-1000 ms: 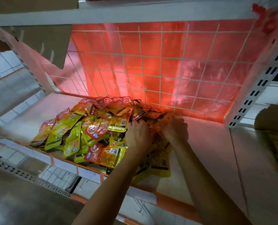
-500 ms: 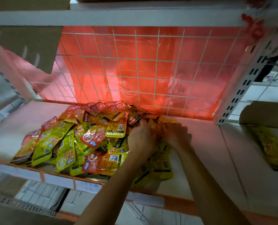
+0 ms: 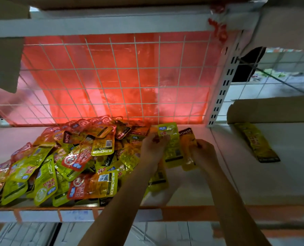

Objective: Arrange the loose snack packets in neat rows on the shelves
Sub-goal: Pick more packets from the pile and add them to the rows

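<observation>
A loose heap of yellow, green and red snack packets point(image 3: 73, 162) covers the left and middle of the white shelf point(image 3: 192, 190). At the heap's right edge my left hand point(image 3: 152, 150) pinches the left side of a yellow-green packet point(image 3: 172, 148) held up off the shelf. My right hand point(image 3: 203, 153) grips an orange-yellow packet point(image 3: 187, 144) just behind and to the right of it. Both packets stand roughly upright, overlapping. Several more packets lie under my left wrist.
A white wire grid point(image 3: 112, 77) backed by red plastic closes the shelf's rear. A slotted white upright point(image 3: 222, 89) stands at the right. On the neighbouring shelf lie a yellow packet point(image 3: 256, 141) and a cardboard box point(image 3: 272, 109). An orange strip point(image 3: 183, 209) edges the front.
Both hands have risen out of the heap's right edge, each lifting a packet, and shifted slightly right. The camera has moved closer and tilted up.
</observation>
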### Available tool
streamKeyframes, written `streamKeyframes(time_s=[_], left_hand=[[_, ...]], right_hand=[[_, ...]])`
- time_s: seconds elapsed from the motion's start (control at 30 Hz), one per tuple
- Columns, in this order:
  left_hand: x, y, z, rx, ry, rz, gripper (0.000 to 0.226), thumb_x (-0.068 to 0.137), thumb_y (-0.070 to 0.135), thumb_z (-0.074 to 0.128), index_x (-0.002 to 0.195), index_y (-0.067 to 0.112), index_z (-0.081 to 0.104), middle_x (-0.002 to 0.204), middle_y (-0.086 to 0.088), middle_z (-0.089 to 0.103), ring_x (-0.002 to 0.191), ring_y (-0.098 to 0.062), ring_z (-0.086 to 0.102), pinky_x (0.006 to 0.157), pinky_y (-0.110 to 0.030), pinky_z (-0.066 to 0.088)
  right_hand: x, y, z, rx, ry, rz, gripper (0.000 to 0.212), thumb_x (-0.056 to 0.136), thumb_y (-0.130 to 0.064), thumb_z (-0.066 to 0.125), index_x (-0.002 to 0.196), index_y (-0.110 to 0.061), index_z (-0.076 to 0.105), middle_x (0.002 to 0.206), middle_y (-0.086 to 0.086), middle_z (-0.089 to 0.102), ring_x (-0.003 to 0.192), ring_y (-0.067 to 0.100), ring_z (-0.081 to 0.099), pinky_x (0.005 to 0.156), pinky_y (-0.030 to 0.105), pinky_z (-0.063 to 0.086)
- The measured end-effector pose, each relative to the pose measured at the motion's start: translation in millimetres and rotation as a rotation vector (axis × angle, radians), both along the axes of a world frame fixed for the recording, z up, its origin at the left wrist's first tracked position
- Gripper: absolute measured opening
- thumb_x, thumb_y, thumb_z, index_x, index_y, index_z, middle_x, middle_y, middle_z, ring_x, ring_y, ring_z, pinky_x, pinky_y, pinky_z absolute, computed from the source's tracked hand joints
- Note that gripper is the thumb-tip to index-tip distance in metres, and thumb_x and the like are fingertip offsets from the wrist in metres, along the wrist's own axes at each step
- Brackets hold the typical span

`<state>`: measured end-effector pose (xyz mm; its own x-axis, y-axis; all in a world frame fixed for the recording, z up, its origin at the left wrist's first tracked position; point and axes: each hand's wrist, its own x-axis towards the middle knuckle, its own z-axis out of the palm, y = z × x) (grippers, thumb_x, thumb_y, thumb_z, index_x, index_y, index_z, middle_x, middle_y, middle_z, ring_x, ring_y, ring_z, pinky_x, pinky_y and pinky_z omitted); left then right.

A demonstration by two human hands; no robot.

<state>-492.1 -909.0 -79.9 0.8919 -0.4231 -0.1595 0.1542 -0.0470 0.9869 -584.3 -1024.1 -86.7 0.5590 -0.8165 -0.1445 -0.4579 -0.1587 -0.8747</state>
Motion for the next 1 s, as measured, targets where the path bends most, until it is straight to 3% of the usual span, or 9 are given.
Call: streamKeyframes(time_s=[0.1, 0.2, 0.3, 0.43, 0.57, 0.63, 0.8, 0.9, 1.0], left_hand=[[-9.7, -18.8, -1.6, -0.060, 0.087, -0.012, 0.005, 0.090, 0.011, 0.065, 0.087, 0.014, 0.068, 0.085, -0.011, 0.066, 0.079, -0.024, 0.061, 0.074, -0.040, 0.053], [-22.7, -39.4, -4.9, -0.070, 0.192, -0.009, 0.020, 0.095, 0.015, 0.057, 0.112, 0.005, 0.061, 0.094, -0.013, 0.064, 0.080, -0.025, 0.064, 0.075, -0.041, 0.058], [-34.4, -57.7, -10.3, 0.043, 0.242, -0.050, 0.028, 0.098, 0.026, 0.050, 0.117, 0.008, 0.059, 0.108, -0.017, 0.066, 0.095, -0.032, 0.066, 0.085, -0.051, 0.055], [-63.1, -81.3, -1.7, 0.024, 0.340, -0.186, 0.020, 0.090, 0.036, 0.061, 0.092, 0.016, 0.062, 0.066, -0.004, 0.063, 0.052, -0.017, 0.060, 0.052, -0.028, 0.050], [-93.3, -104.7, 4.5, -0.065, 0.351, -0.329, 0.034, 0.089, 0.036, 0.066, 0.062, 0.018, 0.056, 0.045, 0.004, 0.046, 0.033, -0.011, 0.042, 0.040, -0.017, 0.037], [-103.4, -116.9, 3.8, -0.096, 0.336, -0.355, 0.035, 0.089, 0.032, 0.066, 0.058, 0.019, 0.057, 0.044, 0.006, 0.041, 0.031, -0.009, 0.036, 0.039, -0.014, 0.033], [-124.5, -140.8, 5.3, -0.163, 0.353, -0.377, 0.012, 0.088, 0.022, 0.066, 0.084, 0.015, 0.058, 0.057, 0.002, 0.041, 0.045, -0.012, 0.034, 0.044, -0.022, 0.019], [-135.6, -152.5, 8.2, -0.307, 0.573, -0.367, 0.022, 0.077, 0.026, 0.064, 0.093, 0.012, 0.059, 0.077, -0.003, 0.060, 0.055, -0.010, 0.055, 0.049, -0.022, 0.048], [-144.8, -163.1, 8.0, -0.403, 0.674, -0.385, 0.035, 0.087, 0.033, 0.049, 0.108, 0.009, 0.060, 0.095, -0.011, 0.068, 0.074, -0.018, 0.064, 0.071, -0.031, 0.051]], right_hand=[[-21.3, -8.7, -2.4, 0.142, -0.095, -0.032, 0.019, 0.072, -0.023, 0.054, 0.080, -0.016, 0.070, 0.079, 0.010, 0.071, 0.080, 0.033, 0.069, 0.072, 0.053, 0.057], [-40.7, -22.7, -2.3, 0.204, -0.157, -0.070, 0.017, 0.070, -0.015, 0.055, 0.078, -0.017, 0.070, 0.078, 0.011, 0.071, 0.079, 0.033, 0.070, 0.069, 0.057, 0.057], [-59.0, -39.9, 1.7, 0.236, -0.188, -0.091, 0.016, 0.074, -0.012, 0.055, 0.081, -0.013, 0.069, 0.082, 0.016, 0.070, 0.081, 0.036, 0.069, 0.070, 0.059, 0.056], [-87.1, -66.9, 6.3, 0.252, -0.240, -0.098, 0.013, 0.082, -0.007, 0.057, 0.087, -0.012, 0.068, 0.084, 0.016, 0.069, 0.084, 0.036, 0.068, 0.070, 0.051, 0.056], [-121.3, -89.1, 15.5, 0.306, -0.337, 0.116, 0.043, 0.076, 0.009, 0.066, 0.112, -0.013, 0.065, 0.102, 0.014, 0.071, 0.094, 0.031, 0.068, 0.082, 0.051, 0.056], [-136.8, -99.7, 19.3, 0.280, -0.342, 0.158, 0.045, 0.074, 0.013, 0.064, 0.111, -0.013, 0.067, 0.100, 0.015, 0.071, 0.093, 0.031, 0.068, 0.079, 0.046, 0.055], [-164.7, -131.6, 20.6, 0.270, -0.440, -0.034, 0.025, 0.084, 0.002, 0.063, 0.108, -0.005, 0.067, 0.099, 0.021, 0.069, 0.089, 0.034, 0.065, 0.075, 0.041, 0.049], [-179.3, -150.9, 20.1, 0.298, -0.502, -0.146, 0.013, 0.085, -0.007, 0.067, 0.096, -0.013, 0.062, 0.087, 0.011, 0.069, 0.073, 0.026, 0.065, 0.064, 0.038, 0.049], [-190.8, -169.3, 20.1, 0.326, -0.543, -0.148, 0.013, 0.086, -0.007, 0.066, 0.090, -0.018, 0.061, 0.079, 0.003, 0.069, 0.067, 0.020, 0.065, 0.059, 0.034, 0.049]])
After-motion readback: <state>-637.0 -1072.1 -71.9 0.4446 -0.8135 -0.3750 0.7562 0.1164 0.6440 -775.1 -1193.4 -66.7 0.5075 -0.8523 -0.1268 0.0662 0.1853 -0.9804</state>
